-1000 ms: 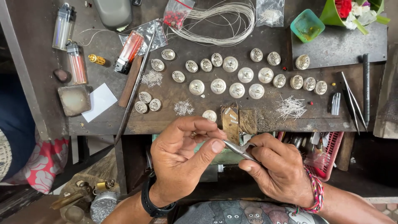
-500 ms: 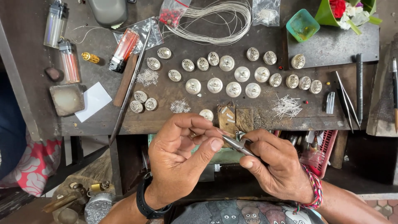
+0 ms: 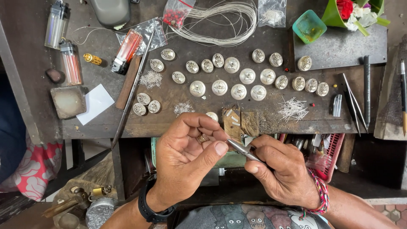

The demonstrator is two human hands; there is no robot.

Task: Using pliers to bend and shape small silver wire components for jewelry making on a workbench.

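My left hand [image 3: 186, 159] pinches a small ring [image 3: 202, 138] at its fingertips; my right hand [image 3: 282, 171] grips pliers [image 3: 242, 149], tips beside the left thumb

I pinch a small gold-toned ring [image 3: 202, 138] between the fingertips of my left hand [image 3: 186, 159], just below the workbench edge; slim steel tweezers [image 3: 243, 150] in my right hand [image 3: 284, 174] slant up-left, tips near the ring
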